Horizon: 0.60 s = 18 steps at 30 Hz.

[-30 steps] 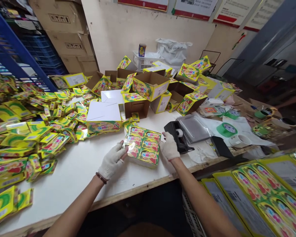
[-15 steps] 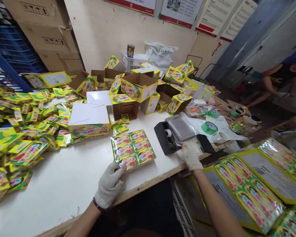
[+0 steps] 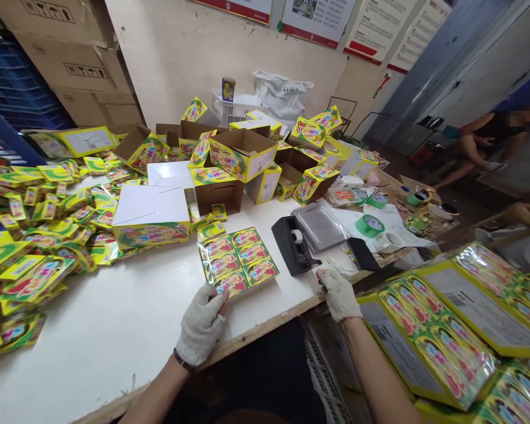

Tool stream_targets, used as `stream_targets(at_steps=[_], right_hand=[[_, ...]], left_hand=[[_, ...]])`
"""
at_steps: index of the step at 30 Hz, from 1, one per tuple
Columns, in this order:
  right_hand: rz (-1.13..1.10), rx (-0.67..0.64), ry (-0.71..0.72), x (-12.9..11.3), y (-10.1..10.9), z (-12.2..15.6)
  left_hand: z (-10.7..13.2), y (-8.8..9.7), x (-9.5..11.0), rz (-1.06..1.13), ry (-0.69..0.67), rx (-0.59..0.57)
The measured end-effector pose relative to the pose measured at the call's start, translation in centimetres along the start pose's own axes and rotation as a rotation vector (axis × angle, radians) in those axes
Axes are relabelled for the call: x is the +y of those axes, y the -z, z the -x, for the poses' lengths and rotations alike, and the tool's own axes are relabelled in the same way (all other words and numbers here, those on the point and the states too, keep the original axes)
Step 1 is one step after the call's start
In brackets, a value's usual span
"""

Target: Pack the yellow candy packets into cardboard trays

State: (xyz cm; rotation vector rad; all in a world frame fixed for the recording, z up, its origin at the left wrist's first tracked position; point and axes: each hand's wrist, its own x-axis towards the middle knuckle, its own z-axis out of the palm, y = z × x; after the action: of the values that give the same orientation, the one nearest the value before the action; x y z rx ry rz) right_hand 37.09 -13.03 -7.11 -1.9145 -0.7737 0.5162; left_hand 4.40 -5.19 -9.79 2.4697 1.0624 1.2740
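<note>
My left hand (image 3: pixel 202 323), in a white knit glove with bare fingertips, grips the near left corner of a film-wrapped pack of small boxes (image 3: pixel 238 262). The pack lies flat on the white table (image 3: pixel 115 318), its printed yellow-green faces upward. My right hand (image 3: pixel 339 293), gloved alike, is pinched closed just in front of a black tape dispenser (image 3: pixel 291 247). Whatever its fingertips hold is too small to make out. A roll of clear tape (image 3: pixel 297 236) sits in the dispenser. Beside it lies a stack of clear plastic film (image 3: pixel 320 227).
Loose small boxes (image 3: pixel 39 224) heap up at the left, near an upturned display carton (image 3: pixel 152 215). Open cartons (image 3: pixel 242 154) crowd the back. Green tape (image 3: pixel 370 225) lies to the right. Packed cartons (image 3: pixel 433 335) stand right of my arm. A person (image 3: pixel 486 138) sits far right.
My right hand has drawn back from the dispenser's cutting edge toward me, fingers still pinched. My left hand stays on the pack's corner. The view has shifted slightly.
</note>
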Motion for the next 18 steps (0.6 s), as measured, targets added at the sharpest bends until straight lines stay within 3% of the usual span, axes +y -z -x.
stream_targets(at_steps=[5, 9, 13, 16, 18], right_hand=[[-0.190, -0.025, -0.199, 1.4, -2.3, -0.1], [-0.272, -0.085, -0.283, 1.0, -2.9, 0.8], [-0.389, -0.332, -0.315, -1.6, -4.7, 5.3], [-0.566, -0.583, -0.356, -4.1, -8.1, 9.1], [-0.653, -0.672, -0.367, -5.3, -10.5, 10.7]], left_hand=[[-0.1, 0.1, 0.0, 0.017, 0.018, -0.022], [0.1, 0.2, 0.1, 0.007, 0.037, -0.070], [0.2, 0.3, 0.0, -0.009, 0.013, -0.102], [0.4, 0.4, -0.2, 0.029, -0.047, -0.064], [0.7, 0.5, -0.4, 0.048, -0.064, -0.028]])
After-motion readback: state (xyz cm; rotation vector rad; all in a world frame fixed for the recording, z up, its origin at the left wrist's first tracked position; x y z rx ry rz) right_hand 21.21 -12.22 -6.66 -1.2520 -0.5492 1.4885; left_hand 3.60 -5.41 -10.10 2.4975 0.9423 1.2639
